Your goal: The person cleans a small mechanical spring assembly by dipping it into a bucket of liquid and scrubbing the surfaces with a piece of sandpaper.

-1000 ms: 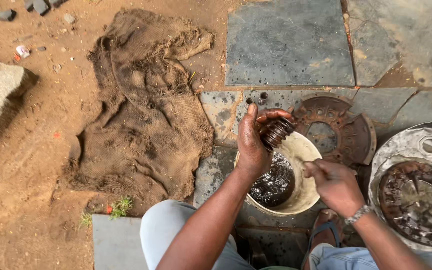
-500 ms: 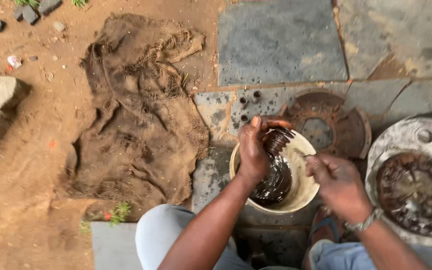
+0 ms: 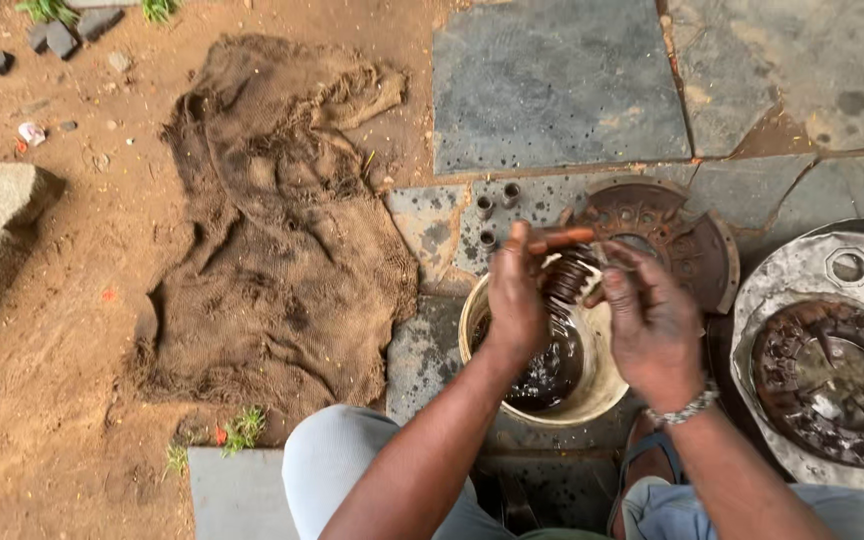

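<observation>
1. Ground first: bare dirt is seen on the left with a big crumpled burlap sack [image 3: 282, 220] spread over it, and grey stone slabs [image 3: 552, 80] are laid on the far right.
2. At the right edge a large round metal pan [image 3: 802, 275] is parked, with a rusty clutch-type disc [image 3: 832, 375] sat inside it.
3. A second rusty pressure-plate-looking ring [image 3: 692, 245] is lying on the slabs, just beyond the bucket.
4. A cream plastic bucket [image 3: 607, 380], holding dark oily liquid, is kept near the knees, right under both hands.
5. The left hand [image 3: 514, 300] is closed around a dark coil spring [image 3: 567, 280], which is held up over the bucket's far rim, wet and shiny.
6. The right hand [image 3: 647, 325] is curled at the spring's other side, fingers bent in on it; whether a brush or rag is pinched there can't be told.
7. Three small metal sleeves [image 3: 497, 205] are stood on the slab just past the hands.
8. Looks like the wash-and-scrub step is in hand; a steady turn of the spring over the liquid is what's called for next, probably.
</observation>
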